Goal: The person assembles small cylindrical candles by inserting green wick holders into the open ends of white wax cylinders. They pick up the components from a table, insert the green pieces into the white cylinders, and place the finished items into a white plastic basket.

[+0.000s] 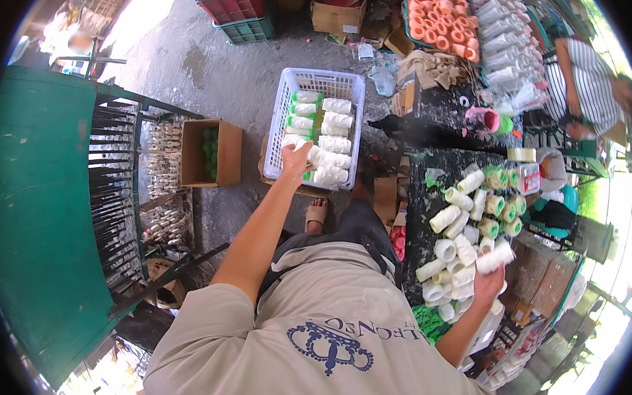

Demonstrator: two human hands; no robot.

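My left hand (pixel 297 158) reaches down into a white plastic basket (pixel 280 120) on the ground and rests on the white thread spools (pixel 332 147) packed in it; green-cored spools (pixel 303 111) fill its far left side. My right hand (pixel 489 279) is raised at the right and grips a white spool (pixel 495 257) above a heap of white and green spools (pixel 469 224) on a dark table (pixel 423 191).
A green machine with rows of spindles (pixel 42 214) stands at the left, with an open cardboard box (pixel 212 153) beside it. Orange and white spools (pixel 457 15) lie on a far table. Another person in a striped shirt (pixel 588 87) stands at the right. Crates (pixel 236 10) stand far off.
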